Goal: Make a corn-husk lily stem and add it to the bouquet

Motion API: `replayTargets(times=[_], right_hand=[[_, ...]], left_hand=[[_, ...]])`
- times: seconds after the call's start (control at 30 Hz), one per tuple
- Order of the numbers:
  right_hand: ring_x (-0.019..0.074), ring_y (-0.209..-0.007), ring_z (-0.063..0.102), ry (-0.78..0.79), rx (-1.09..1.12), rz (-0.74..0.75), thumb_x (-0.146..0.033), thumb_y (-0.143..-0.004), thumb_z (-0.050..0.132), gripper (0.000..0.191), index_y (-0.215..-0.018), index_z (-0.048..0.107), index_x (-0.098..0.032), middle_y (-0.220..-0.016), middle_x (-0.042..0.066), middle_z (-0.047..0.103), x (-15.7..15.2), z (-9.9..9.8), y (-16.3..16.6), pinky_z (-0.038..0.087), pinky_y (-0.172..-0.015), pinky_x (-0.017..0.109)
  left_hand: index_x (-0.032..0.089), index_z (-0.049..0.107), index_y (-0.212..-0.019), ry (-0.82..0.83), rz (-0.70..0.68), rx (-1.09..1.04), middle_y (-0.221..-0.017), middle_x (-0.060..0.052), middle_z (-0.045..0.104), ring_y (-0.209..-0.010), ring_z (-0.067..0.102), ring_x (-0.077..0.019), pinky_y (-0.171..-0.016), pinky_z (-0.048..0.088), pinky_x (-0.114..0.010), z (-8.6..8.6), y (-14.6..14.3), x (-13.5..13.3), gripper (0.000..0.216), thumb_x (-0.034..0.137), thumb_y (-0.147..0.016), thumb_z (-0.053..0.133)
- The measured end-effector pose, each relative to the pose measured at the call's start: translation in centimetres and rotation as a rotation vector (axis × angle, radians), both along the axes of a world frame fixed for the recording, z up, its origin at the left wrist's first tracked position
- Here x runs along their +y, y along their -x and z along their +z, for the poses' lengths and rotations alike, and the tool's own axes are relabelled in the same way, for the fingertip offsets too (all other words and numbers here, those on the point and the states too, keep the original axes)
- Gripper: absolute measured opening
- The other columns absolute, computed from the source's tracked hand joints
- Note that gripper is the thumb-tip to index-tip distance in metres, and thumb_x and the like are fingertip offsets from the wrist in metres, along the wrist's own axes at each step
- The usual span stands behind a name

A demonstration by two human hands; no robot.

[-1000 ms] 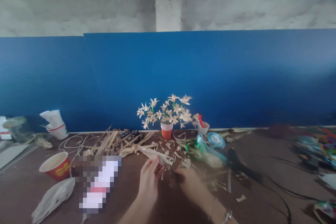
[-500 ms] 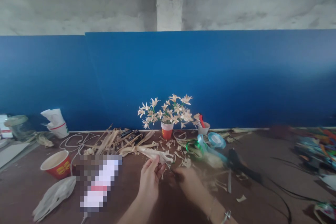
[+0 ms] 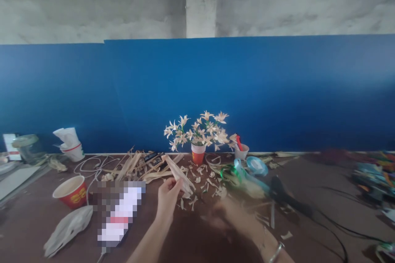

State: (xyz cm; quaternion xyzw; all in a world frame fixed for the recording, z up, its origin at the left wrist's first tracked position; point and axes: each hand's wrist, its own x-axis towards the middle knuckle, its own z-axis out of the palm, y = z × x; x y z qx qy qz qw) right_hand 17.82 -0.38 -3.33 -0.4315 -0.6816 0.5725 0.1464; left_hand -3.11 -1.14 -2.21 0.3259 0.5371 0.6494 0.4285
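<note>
My left hand (image 3: 167, 196) is raised above the brown table (image 3: 185, 238) and pinches a long pale dried leaf strip (image 3: 180, 175) that points up and to the left. My right hand (image 3: 230, 218) is low over the table to the right of it, smeared by motion, so its fingers cannot be read. Small pale leaf cuttings (image 3: 197, 191) lie scattered just beyond both hands. A small red cup holding cream handmade flowers (image 3: 197, 133) stands behind them against the blue board.
A pile of dried leaf strips (image 3: 132, 166) lies at the back left. A red paper cup (image 3: 70, 191), stacked white cups (image 3: 70, 146), a glass jar (image 3: 26, 146), blue tape rolls (image 3: 256, 165), a black glue gun (image 3: 282, 193) with cable, and coloured items (image 3: 375, 172) surround the hands.
My left hand has lifted the leaf strip and turned it more upright. My right hand has let go of the strip and dropped away to the right, blurred.
</note>
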Motion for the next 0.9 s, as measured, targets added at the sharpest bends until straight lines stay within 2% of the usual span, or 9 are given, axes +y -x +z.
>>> replayTargets(times=[0.17, 0.43, 0.67, 0.9], right_hand=[[0.0063, -0.033, 0.043, 0.049, 0.004, -0.044, -0.033, -0.064, 0.063, 0.019, -0.069, 0.066, -0.015, -0.039, -0.007, 0.050, -0.2, 0.1, 0.4, 0.031, -0.035, 0.016], [0.0062, -0.033, 0.043, 0.094, 0.017, -0.078, -0.034, -0.062, 0.064, 0.019, -0.067, 0.066, -0.015, -0.038, -0.006, 0.050, -0.5, 0.7, 0.5, 0.027, -0.033, 0.015], [0.0043, -0.029, 0.038, 0.126, 0.029, -0.056, -0.034, -0.064, 0.063, 0.019, -0.064, 0.065, -0.015, -0.037, -0.006, 0.050, -0.2, -0.4, 0.3, 0.027, -0.031, 0.014], [0.0055, -0.030, 0.040, 0.115, 0.075, -0.054, -0.040, -0.065, 0.062, 0.026, -0.070, 0.067, -0.015, -0.039, -0.006, 0.051, -0.2, -0.7, 0.4, 0.031, -0.030, 0.015]], left_hand=[[0.014, 0.064, -0.058, -0.018, -0.058, 0.020, -0.050, 0.001, 0.061, -0.045, 0.055, -0.0116, -0.046, 0.045, -0.020, -0.2, -0.2, 0.2, 0.024, 0.035, -0.056, 0.073], [0.013, 0.061, -0.058, 0.034, -0.105, -0.064, -0.050, 0.000, 0.062, -0.044, 0.056, -0.0115, -0.044, 0.046, -0.021, -0.2, -0.4, 0.1, 0.026, 0.036, -0.055, 0.074], [0.014, 0.060, -0.059, 0.036, -0.102, -0.077, -0.049, 0.001, 0.060, -0.042, 0.055, -0.0107, -0.043, 0.046, -0.021, -0.6, -0.5, 0.2, 0.028, 0.038, -0.055, 0.074], [0.014, 0.060, -0.059, 0.032, -0.182, -0.104, -0.047, 0.002, 0.060, -0.039, 0.053, -0.0096, -0.041, 0.043, -0.019, -0.3, -0.8, -0.2, 0.028, 0.038, -0.056, 0.074]])
